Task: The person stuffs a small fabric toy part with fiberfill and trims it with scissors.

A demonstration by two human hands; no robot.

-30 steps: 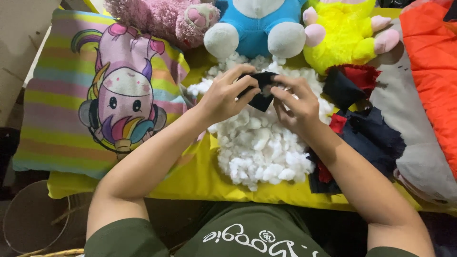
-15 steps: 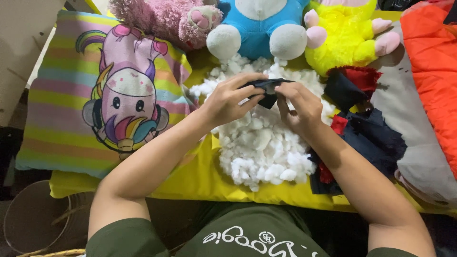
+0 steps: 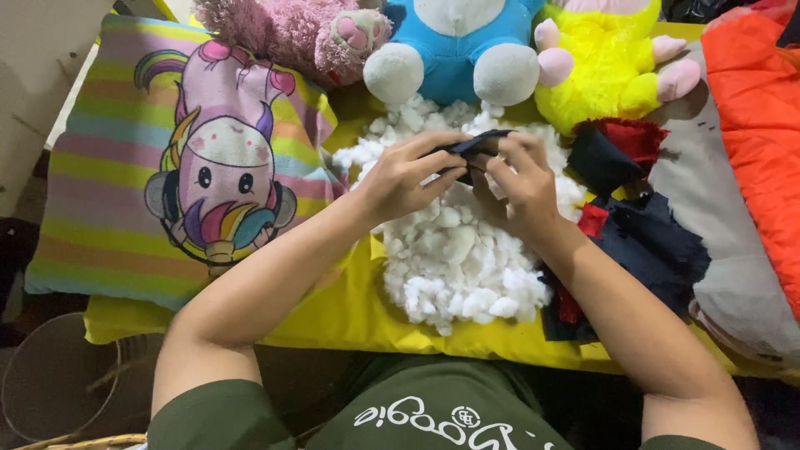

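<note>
While the fingers (image 3: 433, 162) of the left hand (image 3: 408, 175) curl nearly closed, their tips pinch one end of a small dark fabric piece (image 3: 475, 143), and the right hand (image 3: 521, 185) meets it from the other side, thumb and fingertips pressed together on the same cloth. Both hands hold that piece just above a heap of white stuffing (image 3: 454, 258), which lies on a yellow cloth (image 3: 342, 308). To the right of the stuffing, touching its edge, sits a jumble of dark blue and red fabric scraps (image 3: 642, 233). Beyond the stuffing, at the far side, three plush toys crowd close: a pink one (image 3: 283, 33), a blue one with white paws (image 3: 454, 50) and a yellow one (image 3: 604, 71). Left of the stuffing lies a striped unicorn pillow (image 3: 167, 183). Far right of it lies an orange cloth (image 3: 758, 125) over grey fabric (image 3: 725, 233).
</note>
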